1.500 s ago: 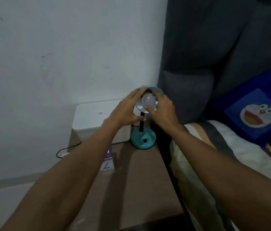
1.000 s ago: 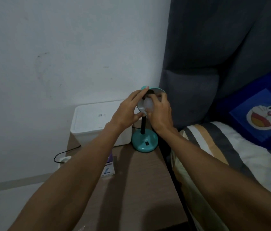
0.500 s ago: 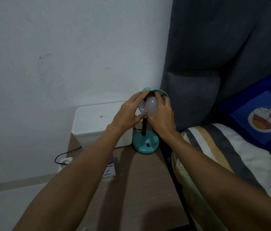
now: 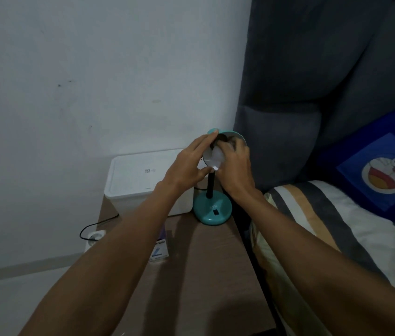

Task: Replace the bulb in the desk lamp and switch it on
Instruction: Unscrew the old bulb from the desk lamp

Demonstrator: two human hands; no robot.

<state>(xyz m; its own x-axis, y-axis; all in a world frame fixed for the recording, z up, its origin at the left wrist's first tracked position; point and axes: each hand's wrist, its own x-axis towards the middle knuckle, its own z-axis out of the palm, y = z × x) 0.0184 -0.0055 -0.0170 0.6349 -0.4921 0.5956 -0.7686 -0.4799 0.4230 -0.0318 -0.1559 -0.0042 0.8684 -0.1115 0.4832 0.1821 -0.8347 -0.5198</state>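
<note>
A small teal desk lamp stands at the back right of the wooden side table, on a round base [image 4: 212, 210] with a black stem. Its teal shade [image 4: 237, 138] tilts towards me. My left hand [image 4: 189, 166] grips the shade's left rim. A white bulb [image 4: 215, 157] sits inside the shade, and my right hand [image 4: 236, 169] is wrapped around it, fingers over its top. Most of the bulb and the socket are hidden by my fingers. The lamp is dark.
A white lidded box [image 4: 143, 180] stands left of the lamp against the wall. A small bulb carton [image 4: 159, 251] lies on the table [image 4: 206, 275] under my left forearm. A wall socket with a black cable [image 4: 94, 236] is lower left. A bed with pillows [image 4: 361, 226] adjoins on the right.
My right hand has turned around the bulb, its fingers now covering more of it. My left hand stays on the shade's rim. The view has shifted slightly.
</note>
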